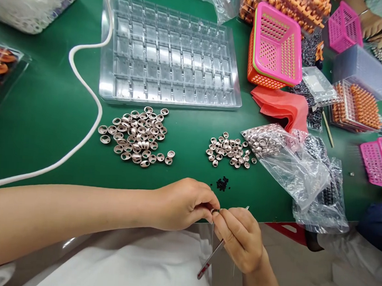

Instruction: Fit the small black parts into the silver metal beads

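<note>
My left hand [183, 203] pinches a tiny metal part [215, 210] between thumb and fingertips at the near edge of the green table [48, 120]. Facing it, my right hand [239, 238] grips thin metal tweezers [209, 261], their tip meeting the part. Just beyond the hands lies a small cluster of black beads [222, 184]. A pile of larger rose-gold cups [135, 135] sits to the left, a pile of smaller ones [230, 150] to the right. A clear compartment tray [168, 54] lies further back.
A white cable [90, 92] curves across the left. Clear plastic bags [290, 163] of parts lie right, beside pink paper [283, 106], stacked pink and orange baskets [274, 46], another pink basket [381, 160] and orange part racks [357, 104]. Another person's hands [377, 27] work far right.
</note>
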A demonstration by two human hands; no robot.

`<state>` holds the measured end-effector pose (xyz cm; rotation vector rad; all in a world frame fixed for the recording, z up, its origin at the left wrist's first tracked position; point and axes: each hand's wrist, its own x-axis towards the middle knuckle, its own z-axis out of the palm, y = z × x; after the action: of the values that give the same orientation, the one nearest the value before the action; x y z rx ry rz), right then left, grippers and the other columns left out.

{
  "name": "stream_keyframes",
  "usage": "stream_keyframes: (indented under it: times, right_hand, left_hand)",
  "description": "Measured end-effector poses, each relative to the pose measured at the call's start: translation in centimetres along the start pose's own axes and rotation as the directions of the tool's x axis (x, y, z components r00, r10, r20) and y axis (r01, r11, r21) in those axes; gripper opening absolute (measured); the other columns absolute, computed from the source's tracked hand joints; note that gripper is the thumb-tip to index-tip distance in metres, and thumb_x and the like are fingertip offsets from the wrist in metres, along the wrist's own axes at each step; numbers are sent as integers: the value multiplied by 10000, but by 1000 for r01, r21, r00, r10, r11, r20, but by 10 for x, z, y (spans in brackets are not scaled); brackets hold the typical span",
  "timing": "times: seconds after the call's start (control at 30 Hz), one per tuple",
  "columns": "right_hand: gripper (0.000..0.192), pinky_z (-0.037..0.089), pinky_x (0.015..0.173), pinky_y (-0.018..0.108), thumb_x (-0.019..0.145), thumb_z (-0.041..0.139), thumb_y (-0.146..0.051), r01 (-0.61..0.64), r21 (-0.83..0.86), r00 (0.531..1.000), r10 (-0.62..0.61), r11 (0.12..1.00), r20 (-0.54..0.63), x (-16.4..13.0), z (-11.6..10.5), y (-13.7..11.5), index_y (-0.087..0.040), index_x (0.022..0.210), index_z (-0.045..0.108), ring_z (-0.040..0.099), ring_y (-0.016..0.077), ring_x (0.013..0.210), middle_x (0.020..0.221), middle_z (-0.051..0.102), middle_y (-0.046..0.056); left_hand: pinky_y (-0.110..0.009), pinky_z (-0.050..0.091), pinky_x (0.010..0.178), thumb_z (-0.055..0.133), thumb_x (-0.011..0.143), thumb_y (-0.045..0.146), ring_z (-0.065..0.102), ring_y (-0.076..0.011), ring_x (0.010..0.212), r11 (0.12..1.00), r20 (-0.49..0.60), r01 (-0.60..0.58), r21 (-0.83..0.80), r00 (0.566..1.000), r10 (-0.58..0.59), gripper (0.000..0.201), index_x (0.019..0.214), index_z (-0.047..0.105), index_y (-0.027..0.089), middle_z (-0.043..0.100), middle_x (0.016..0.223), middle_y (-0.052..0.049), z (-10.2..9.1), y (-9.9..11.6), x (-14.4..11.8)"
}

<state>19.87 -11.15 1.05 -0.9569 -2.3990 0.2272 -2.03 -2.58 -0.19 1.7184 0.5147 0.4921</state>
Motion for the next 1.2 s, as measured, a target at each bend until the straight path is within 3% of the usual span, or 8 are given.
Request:
stream_keyframes:
  times: [0.23, 0.5, 0.77, 1.03, 1.2]
  right_hand:
    - [268, 553, 669, 338, 909, 520, -45, 61, -8, 998, -61, 998, 8, 5, -2, 3, -36, 1123, 681, 644, 223, 887, 985, 679, 155]
    - [281, 531, 641, 334, 969, 425, -89, 65, 43, 995, -68, 997, 68, 13, -4, 7, -56, 1135, 649, 605, 201, 815, 952, 661, 127]
    - [261, 521, 619, 337, 923, 468, -43, 66, 23, 996, -67, 998, 66, 10, 1, 12, -37, 1127, 631, 593, 206, 789, 884, 675, 126]
    - [209, 513, 635, 331, 945, 506, -64, -82, 1, 993, 81, 997, 91, 6, 16, 12, -125, 1113, 614, 569, 183, 733, 853, 669, 85]
    - [266, 545, 659, 325, 919, 597, -69, -199, 27, 980, 199, 980, 14, 2, 16, 12, -194, 1152, 575, 605, 173, 762, 903, 688, 64]
  left_hand:
    - [-202, 533, 678, 652, 900, 126, 679, -130, 729, 999, 3, 35, -30, 999, -35, 84, 920, 722, 168, 737, 825, -26, 1, 1, -1]
    - [-189, 539, 691, 688, 876, 95, 699, -129, 738, 997, 9, 76, -18, 997, -75, 105, 938, 742, 160, 745, 840, -24, 1, 1, 0]
    - [-189, 536, 668, 674, 886, 107, 701, -138, 762, 989, 83, 149, 14, 985, -150, 136, 988, 745, 164, 760, 893, -29, -6, 5, 5]
    - [-203, 518, 709, 633, 901, 102, 693, -142, 788, 975, 90, 176, 137, 978, -189, 139, 967, 728, 178, 759, 899, -14, -7, -2, 8]
    - [-213, 520, 734, 643, 926, 143, 691, -147, 823, 965, 78, 203, 165, 973, -218, 100, 976, 717, 188, 753, 916, -9, -6, -5, 7]
